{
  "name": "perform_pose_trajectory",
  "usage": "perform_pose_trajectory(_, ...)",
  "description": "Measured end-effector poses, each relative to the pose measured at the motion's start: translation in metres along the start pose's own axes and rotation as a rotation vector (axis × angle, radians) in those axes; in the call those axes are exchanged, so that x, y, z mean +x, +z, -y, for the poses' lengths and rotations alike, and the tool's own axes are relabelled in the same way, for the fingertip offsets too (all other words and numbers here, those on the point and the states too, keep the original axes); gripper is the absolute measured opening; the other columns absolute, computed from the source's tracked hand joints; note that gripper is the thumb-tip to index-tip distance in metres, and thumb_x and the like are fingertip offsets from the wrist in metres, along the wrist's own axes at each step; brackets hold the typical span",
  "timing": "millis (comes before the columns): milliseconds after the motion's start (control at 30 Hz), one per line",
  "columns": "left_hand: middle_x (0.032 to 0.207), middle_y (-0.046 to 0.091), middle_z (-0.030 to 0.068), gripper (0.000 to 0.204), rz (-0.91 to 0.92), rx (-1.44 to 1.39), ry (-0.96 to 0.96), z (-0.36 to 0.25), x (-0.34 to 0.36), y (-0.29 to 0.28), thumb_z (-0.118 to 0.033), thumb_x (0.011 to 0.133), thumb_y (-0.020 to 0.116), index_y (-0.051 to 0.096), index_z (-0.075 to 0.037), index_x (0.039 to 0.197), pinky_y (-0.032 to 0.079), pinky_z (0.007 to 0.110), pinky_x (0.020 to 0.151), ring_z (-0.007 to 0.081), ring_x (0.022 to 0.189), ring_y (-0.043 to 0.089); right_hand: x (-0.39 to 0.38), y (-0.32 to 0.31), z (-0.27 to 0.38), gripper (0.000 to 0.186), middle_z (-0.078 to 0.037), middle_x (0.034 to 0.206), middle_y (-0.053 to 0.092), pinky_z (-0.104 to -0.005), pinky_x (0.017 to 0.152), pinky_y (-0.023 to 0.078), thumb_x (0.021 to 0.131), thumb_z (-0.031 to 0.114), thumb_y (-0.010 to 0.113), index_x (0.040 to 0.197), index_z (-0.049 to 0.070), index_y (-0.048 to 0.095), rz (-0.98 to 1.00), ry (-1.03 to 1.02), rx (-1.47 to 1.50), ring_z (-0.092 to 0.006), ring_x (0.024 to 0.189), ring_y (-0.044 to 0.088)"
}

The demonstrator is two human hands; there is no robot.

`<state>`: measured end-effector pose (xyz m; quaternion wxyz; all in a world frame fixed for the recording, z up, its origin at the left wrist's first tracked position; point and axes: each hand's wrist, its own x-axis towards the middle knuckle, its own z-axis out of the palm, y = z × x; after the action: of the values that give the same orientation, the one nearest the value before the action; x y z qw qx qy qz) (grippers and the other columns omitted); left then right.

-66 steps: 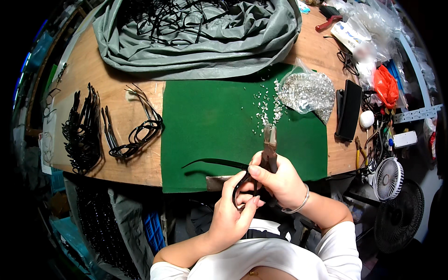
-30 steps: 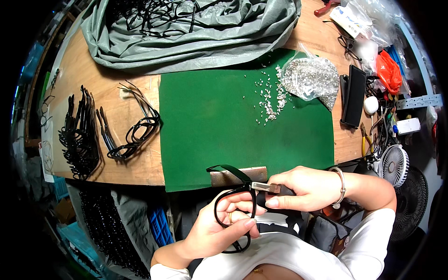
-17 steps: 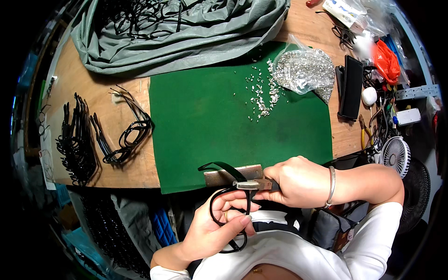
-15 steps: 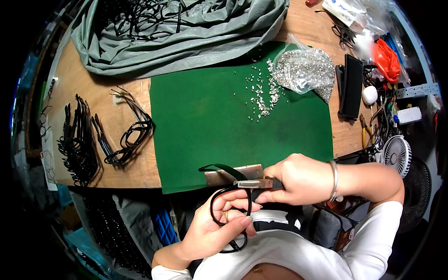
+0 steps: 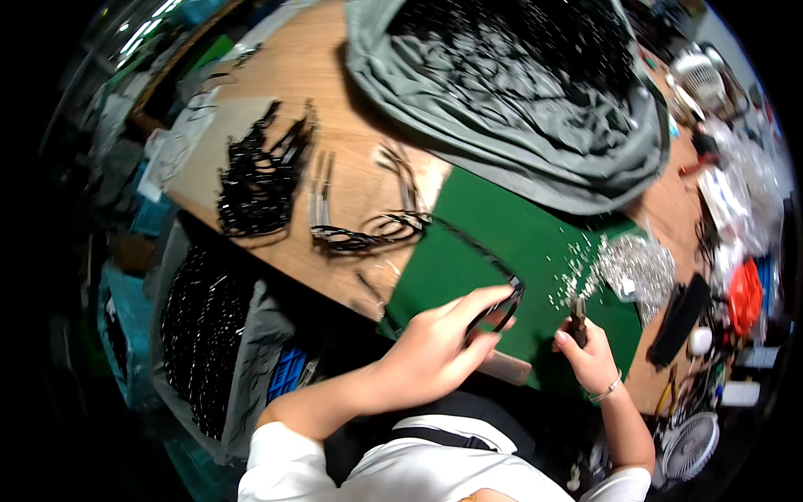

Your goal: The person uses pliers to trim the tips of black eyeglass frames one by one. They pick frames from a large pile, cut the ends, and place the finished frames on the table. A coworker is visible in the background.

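within left hand (image 5: 437,351), one eyeglass frame (image 5: 517,289); within right hand (image 5: 594,360), one plier (image 5: 577,323)

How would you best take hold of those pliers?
I'd take the pliers by their dark handles, coming from the near side, as the right hand does. Their metal nose points away, toward the loose silvery bits, so the handles lie nearest and gripping there should leave the nose free.

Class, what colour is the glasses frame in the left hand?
Black; the glasses frame shows best, slightly blurred, in the head view.
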<state>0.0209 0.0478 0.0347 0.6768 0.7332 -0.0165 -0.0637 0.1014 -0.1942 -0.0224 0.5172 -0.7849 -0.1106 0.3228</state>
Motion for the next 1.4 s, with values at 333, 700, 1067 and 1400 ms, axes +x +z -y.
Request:
perform_pose_trajectory(333, 0.092, 0.054, 0.0155, 0.038, -0.227, 1.085, 0.416, 0.033, 0.045, -0.083, -0.018, 0.082, 0.053, 0.045, 0.004, 0.111, 0.045, 0.033, 0.069, 0.0272, 0.078, 0.053, -0.002, -0.003, -0.004, 0.023, -0.005, 0.066, 0.053, -0.0259, 0.058, 0.04, 0.077, 0.021, 0.059, 0.08, 0.0, 0.052, -0.022, -0.047, -0.183, -0.0107, 0.06, 0.047)
perform_pose_trajectory(700, 0.078, 0.054, 0.0162, 0.046, 0.035, 1.321, 0.098, 0.062, 0.041, -0.113, -0.038, 0.064, 0.068, 0.05, -0.001, 0.085, 0.044, 0.038, 0.069, 0.031, 0.076, 0.054, -0.003, 0.001, 0.009, 0.028, -0.015, 0.069, 0.056, -0.034, 0.058, 0.045, 0.076, 0.029, 0.059, 0.08, 0.002, 0.055, 0.063, -0.085, -0.326, -0.0291, 0.064, 0.057)
perform_pose_trajectory(1067, 0.089, 0.054, 0.0095, 0.016, -0.442, 1.529, 0.071, 0.075, 0.275, -0.151, -0.007, 0.075, 0.046, 0.05, -0.006, 0.09, 0.044, 0.038, 0.075, 0.0293, 0.088, 0.051, -0.013, 0.007, 0.033, 0.027, -0.015, 0.071, 0.059, -0.0315, 0.058, 0.046, 0.077, 0.029, 0.059, 0.082, 0.003, 0.058, 0.014, -0.209, -0.371, -0.0274, 0.064, 0.059)
perform_pose_trajectory(1400, 0.081, 0.061, 0.0179, 0.016, -0.024, -0.167, 0.099, -0.034, 0.139, -0.047, -0.017, 0.092, 0.033, 0.039, -0.003, 0.088, 0.048, 0.03, 0.062, 0.0207, 0.062, 0.06, -0.003, -0.019, -0.002, 0.024, -0.013, 0.098, 0.051, -0.0359, 0.069, 0.048, 0.073, 0.02, 0.056, 0.093, 0.007, 0.057, -0.014, -0.345, -0.655, -0.0293, 0.073, 0.057)
